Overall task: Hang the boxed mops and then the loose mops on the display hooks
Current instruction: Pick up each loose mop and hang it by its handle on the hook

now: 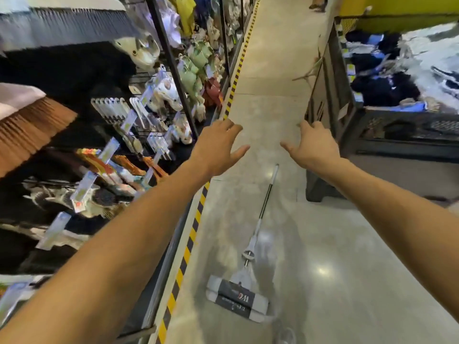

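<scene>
**One loose mop on the floor, unhung**

You held both arms out over the aisle. Your left hand (pixel 219 147) and right hand (pixel 311 145) were empty, fingers spread apart. One loose mop (pixel 248 254) lay on the floor (pixel 347 281) below them, head toward you, handle pointing up the aisle, touched by neither hand. I counted one mop and no boxed mops in view. My judgement: boxed stock was likely done; this mop remained. The shelving (pixel 173 70) on your left was blurred, so hung mops could not be confirmed.
</scene>
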